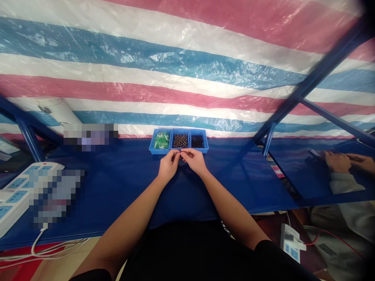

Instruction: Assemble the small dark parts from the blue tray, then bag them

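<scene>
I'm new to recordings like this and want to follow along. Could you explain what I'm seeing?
No machine here: a person works with a bare left hand and right hand. The one picture comes from a camera on that person's head, looking forward and down. On the blue table stand three blue bins, side by side: green contents at left, small brownish parts in the middle, dark ones at right. A white power strip lies at far left. Both hands meet just in front of the bins; anything held is too small to identify. The other hands, at far right, are someone else's.
</scene>
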A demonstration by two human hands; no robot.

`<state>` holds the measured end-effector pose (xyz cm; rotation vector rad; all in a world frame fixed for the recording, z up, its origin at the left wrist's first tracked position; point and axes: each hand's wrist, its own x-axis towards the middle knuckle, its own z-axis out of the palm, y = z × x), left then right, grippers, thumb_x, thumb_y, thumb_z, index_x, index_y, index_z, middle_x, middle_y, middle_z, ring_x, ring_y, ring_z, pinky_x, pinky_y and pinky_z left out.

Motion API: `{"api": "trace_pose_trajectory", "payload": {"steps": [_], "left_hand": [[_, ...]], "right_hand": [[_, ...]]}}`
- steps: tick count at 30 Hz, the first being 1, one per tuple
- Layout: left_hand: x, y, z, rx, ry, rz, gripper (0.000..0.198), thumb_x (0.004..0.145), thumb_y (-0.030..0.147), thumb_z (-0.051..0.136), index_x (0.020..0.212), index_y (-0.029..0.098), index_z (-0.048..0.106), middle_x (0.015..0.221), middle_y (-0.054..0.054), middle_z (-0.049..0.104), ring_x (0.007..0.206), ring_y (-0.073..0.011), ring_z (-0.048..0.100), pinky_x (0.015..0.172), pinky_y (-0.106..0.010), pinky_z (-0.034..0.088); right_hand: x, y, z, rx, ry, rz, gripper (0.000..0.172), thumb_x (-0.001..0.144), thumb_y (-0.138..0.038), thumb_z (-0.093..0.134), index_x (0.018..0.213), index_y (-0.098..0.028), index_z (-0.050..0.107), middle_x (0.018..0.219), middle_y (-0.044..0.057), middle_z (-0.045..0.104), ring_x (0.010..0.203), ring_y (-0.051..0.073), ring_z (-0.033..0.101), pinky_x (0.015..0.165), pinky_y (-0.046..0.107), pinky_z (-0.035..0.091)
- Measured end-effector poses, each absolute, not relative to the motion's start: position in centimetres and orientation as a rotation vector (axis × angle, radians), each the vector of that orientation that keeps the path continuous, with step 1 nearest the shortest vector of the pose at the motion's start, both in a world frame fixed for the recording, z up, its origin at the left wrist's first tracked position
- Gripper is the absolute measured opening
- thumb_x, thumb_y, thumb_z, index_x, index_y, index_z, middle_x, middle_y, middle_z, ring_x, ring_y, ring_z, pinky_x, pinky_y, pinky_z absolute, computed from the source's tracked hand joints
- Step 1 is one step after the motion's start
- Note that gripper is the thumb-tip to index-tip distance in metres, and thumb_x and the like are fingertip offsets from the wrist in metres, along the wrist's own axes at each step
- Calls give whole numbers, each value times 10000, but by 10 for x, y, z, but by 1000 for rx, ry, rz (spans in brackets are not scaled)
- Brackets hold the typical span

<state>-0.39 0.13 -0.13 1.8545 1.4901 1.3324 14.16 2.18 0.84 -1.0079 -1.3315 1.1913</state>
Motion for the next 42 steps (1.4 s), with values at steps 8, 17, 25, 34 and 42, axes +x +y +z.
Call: {"api": "trace_pose_trajectory", "payload": {"steps": [8,17,25,34,42], "left_hand": [[-3,0,0,1854,1479,1348,243,916,366,526,1100,234,614,882,-7,724,765,-142,679,667,-235,495],[-4,-2,7,1876,1485,1344,235,918,384,508,1013,217,644,832,-5,702,707,-137,647,668,-242,490],[-4,-1,5,1837,1472,1350,230,919,384,506,1037,225,624,839,1,698,700,-133,643,674,-242,490],[-4,1,0,1824,1442,1378,224,921,382,504,1017,221,625,860,-4,692,717,-129,647,677,-234,502],[-4,1,1,1804,1432,1359,250,924,410,486,986,215,630,848,-9,686,726,-134,648,692,-238,516]], "right_hand": [[142,25,5,-1011,-1303,1203,345,748,-437,698,933,-148,728,760,57,709,617,141,620,600,272,533],[141,22,6,-979,-1336,1180,328,759,-413,697,978,-171,723,785,51,710,659,156,644,639,289,557],[141,22,7,-976,-1375,1141,291,775,-395,677,964,-178,720,805,49,709,656,150,638,643,286,556],[140,20,9,-954,-1361,1160,309,759,-392,692,970,-166,708,787,47,706,667,152,646,659,291,557],[139,17,13,-988,-1356,1180,345,744,-425,696,980,-173,717,822,56,721,689,162,661,695,312,565]]}}
